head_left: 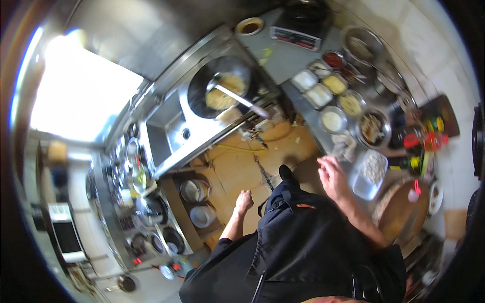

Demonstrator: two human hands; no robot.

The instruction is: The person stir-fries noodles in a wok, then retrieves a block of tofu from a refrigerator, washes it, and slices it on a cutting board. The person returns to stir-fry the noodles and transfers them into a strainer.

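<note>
My left hand (244, 201) hangs over the floor in a loose fist, and nothing shows in it. Beside the right-hand counter is my right hand (332, 178), its fingers loosely bent and apart, holding nothing. A crumpled grey cloth (344, 147) lies on the counter just beyond it. Close by stands a clear plastic tub (366, 188) with pale, whitish food inside. Ahead of me a black wok (198, 96) sits on the stove with yellowish food (225, 93) in it. A ladle (235, 96) rests across the wok, its handle pointing toward the right-hand counter.
The right counter carries several seasoning containers (319, 96), a metal bowl of sliced food (373, 129) and a round chopping board (404, 209) with a cleaver (407, 227). Buckets (202, 216) stand on the floor at left. A steel sink (174, 132) adjoins the stove.
</note>
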